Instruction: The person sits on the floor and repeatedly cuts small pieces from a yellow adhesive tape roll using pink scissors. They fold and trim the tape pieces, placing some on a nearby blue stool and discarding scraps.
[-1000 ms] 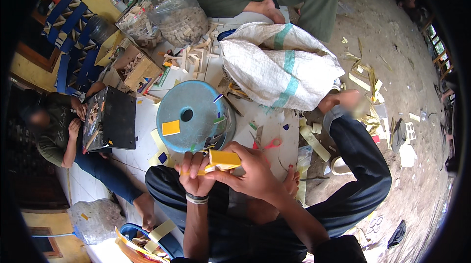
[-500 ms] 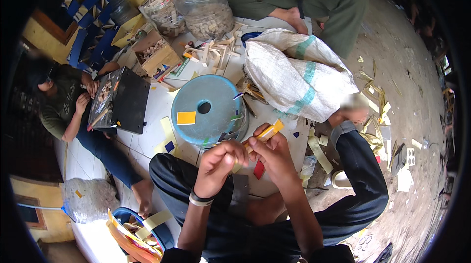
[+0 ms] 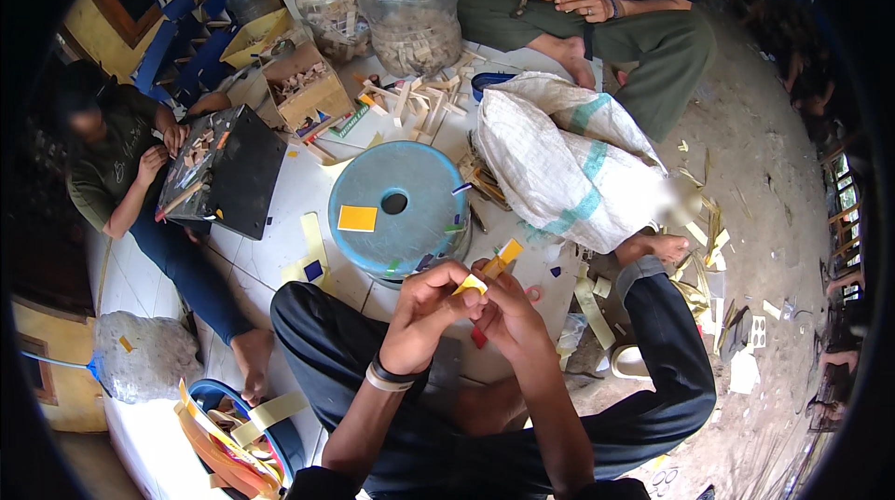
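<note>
My two hands meet above my lap, just in front of a round blue plastic stool (image 3: 359, 164). A small yellow piece (image 3: 472, 285), like paper or sticker, is pinched between the thumb and fingers of my left hand (image 3: 418, 318). My right hand (image 3: 516, 314) is closed round a thin wooden stick with a yellow wrapping (image 3: 503, 258), whose end sticks out past the fingers. The fingertips of both hands touch or nearly touch, which hides where the two pieces meet. On the stool lies a yellow square with a white edge (image 3: 357, 219).
A white sack (image 3: 559, 155) lies beyond the stool to the right. Wooden pieces (image 3: 419, 104) are heaped at the back, near a wooden box (image 3: 308, 95). A blue bucket of coloured scraps (image 3: 289, 444) stands at lower left. Two people sit nearby, one left, one opposite.
A yellow piece now shows in my left fingers. My right hand has drawn slightly left and down with the stick, which now points more upright. The whole view has shifted slightly.
</note>
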Demonstrator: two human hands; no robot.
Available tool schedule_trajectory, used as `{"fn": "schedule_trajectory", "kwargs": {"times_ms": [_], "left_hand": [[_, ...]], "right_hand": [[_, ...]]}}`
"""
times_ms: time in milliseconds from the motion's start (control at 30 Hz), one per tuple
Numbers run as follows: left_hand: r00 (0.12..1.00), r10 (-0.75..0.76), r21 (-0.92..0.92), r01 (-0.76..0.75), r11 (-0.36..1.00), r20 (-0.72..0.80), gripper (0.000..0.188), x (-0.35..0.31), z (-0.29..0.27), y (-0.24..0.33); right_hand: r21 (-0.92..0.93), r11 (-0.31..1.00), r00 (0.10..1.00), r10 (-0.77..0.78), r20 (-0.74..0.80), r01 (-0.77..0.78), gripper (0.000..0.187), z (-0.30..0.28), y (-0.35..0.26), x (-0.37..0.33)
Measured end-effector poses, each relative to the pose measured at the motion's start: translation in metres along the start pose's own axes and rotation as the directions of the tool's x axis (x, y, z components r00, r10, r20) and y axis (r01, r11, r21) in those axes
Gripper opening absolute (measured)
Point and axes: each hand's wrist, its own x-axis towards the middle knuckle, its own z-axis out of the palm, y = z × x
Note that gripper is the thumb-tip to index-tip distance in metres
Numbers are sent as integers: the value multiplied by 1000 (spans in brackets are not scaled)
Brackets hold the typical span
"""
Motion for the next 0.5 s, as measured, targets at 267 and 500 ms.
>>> {"fn": "schedule_trajectory", "kwargs": {"times_ms": [267, 500], "left_hand": [[999, 37, 78, -37, 996, -9, 15, 0, 3, -2], [987, 85, 10, -84, 996, -133, 19, 0, 0, -12]], "right_hand": [[94, 996, 998, -15, 60, 9, 19, -11, 2, 1], [34, 999, 1000, -1, 22, 0, 17, -8, 7, 3]]}}
